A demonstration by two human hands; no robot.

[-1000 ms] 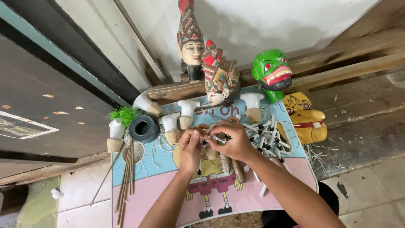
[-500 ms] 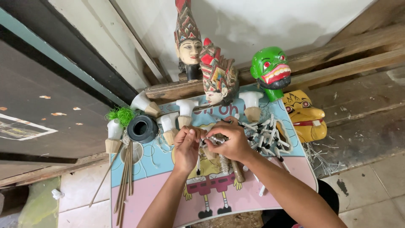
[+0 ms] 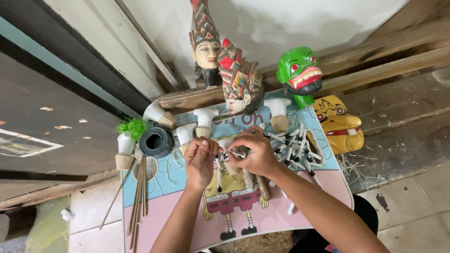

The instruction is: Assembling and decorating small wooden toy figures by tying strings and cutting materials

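My left hand [image 3: 200,160] and my right hand [image 3: 253,152] meet over a small printed table [image 3: 168,211] in pink and light blue. Together they pinch a small white puppet arm piece [image 3: 222,158] with dark joints, and a thin white stick hangs down from it between the hands. Right of my right hand lies a pile of similar white arm pieces [image 3: 295,149]. A wooden handle [image 3: 263,186] lies under my right wrist.
Carved puppet heads stand at the table's far edge: a crowned pale face [image 3: 206,44], a smaller crowned head [image 3: 239,84], a green head [image 3: 300,72] and a yellow mask [image 3: 338,124]. White torso pieces [image 3: 205,121], a black ring [image 3: 156,142], green fibre [image 3: 134,126] and thin sticks [image 3: 138,197] lie left.
Both hands have stayed together over the table's middle, with only small finger movements on the white piece. Nothing else has moved.
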